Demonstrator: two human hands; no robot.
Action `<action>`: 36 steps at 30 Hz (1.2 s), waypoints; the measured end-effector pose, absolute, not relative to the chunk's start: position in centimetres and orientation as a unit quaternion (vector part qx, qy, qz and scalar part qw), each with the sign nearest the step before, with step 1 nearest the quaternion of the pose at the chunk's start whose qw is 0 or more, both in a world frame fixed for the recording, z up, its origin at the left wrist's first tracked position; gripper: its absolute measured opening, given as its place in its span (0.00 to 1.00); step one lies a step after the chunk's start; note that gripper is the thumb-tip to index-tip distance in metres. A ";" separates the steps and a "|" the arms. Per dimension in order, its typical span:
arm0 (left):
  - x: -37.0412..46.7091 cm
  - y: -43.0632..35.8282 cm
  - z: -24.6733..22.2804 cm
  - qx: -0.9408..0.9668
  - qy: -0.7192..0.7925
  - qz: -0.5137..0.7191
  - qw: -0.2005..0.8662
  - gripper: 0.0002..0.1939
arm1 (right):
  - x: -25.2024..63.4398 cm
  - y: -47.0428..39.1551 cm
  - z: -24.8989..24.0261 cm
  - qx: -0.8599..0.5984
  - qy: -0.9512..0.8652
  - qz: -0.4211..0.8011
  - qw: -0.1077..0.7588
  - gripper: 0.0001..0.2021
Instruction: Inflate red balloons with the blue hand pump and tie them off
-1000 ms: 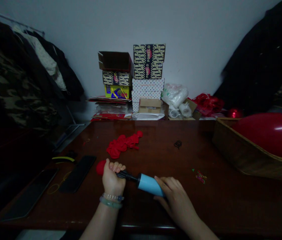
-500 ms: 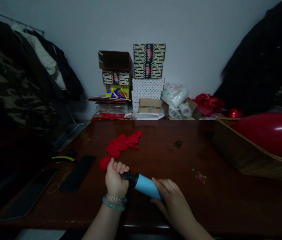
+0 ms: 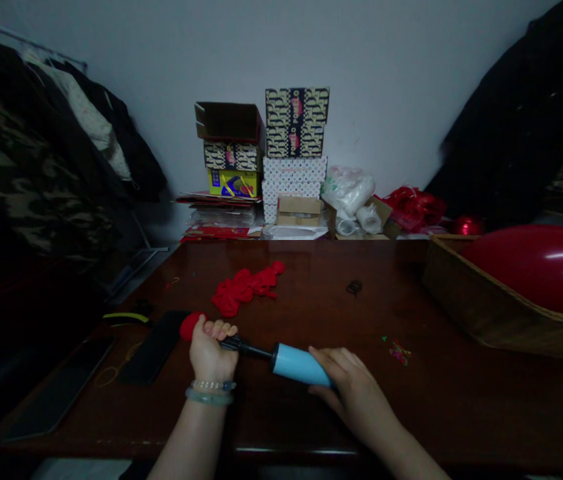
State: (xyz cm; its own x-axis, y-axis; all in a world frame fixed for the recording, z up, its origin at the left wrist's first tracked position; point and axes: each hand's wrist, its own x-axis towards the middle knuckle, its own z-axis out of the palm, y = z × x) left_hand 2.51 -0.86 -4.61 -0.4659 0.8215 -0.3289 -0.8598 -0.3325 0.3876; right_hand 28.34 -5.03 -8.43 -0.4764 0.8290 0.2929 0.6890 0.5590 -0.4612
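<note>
A light-blue and black hand pump (image 3: 301, 365) spans the left hand (image 3: 214, 350), clamped on its black end beside a small red balloon (image 3: 192, 326), and the right hand (image 3: 348, 383), gripping its blue barrel above the brown wooden surface (image 3: 321, 313); a brown woven basket (image 3: 491, 310), at right, holds a large red balloon (image 3: 544, 267).

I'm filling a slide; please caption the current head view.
Left hand grips a black pump nozzle; right hand holds its blue barrel.
</note>
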 end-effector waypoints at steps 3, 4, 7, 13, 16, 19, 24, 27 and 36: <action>2.4 -0.7 -4.7 -0.043 0.268 0.818 0.507 0.20 | 28.4 -5.0 -8.5 -0.453 -0.846 0.136 0.245 0.29; 2.5 -0.7 -4.8 -0.042 0.270 0.818 0.506 0.20 | 28.3 -5.1 -8.6 -0.455 -0.846 0.136 0.243 0.28; 3.2 -0.6 -4.9 -0.037 0.274 0.819 0.502 0.20 | 27.7 -5.5 -9.1 -0.455 -0.847 0.137 0.239 0.27; 5.6 -0.8 -5.3 -0.018 0.281 0.812 0.511 0.21 | 26.7 -6.2 -9.9 -0.453 -0.842 0.154 0.249 0.25; 6.4 -0.9 -5.4 -0.011 0.282 0.808 0.518 0.21 | 26.7 -6.3 -10.0 -0.454 -0.839 0.163 0.253 0.25; 6.6 -0.9 -5.3 -0.006 0.282 0.808 0.518 0.21 | 26.8 -6.3 -9.9 -0.450 -0.838 0.171 0.256 0.26; 5.0 -0.8 -5.0 -0.012 0.276 0.808 0.521 0.20 | 26.7 -6.0 -9.2 -0.457 -0.835 0.183 0.247 0.28; 3.5 -0.8 -4.9 -0.023 0.273 0.811 0.517 0.20 | 27.0 -5.9 -8.8 -0.460 -0.835 0.188 0.236 0.28; 3.9 -0.5 -5.0 -0.029 0.279 0.820 0.498 0.20 | 27.2 -5.8 -9.3 -0.460 -0.836 0.168 0.247 0.26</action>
State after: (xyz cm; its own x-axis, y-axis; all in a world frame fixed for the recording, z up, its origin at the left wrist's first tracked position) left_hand 3.85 -0.49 -4.98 -0.5019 0.8011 -0.3261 -0.8337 -0.3478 0.4288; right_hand 27.19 -5.77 -9.27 -0.4552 0.8519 0.2590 0.6864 0.5210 -0.5074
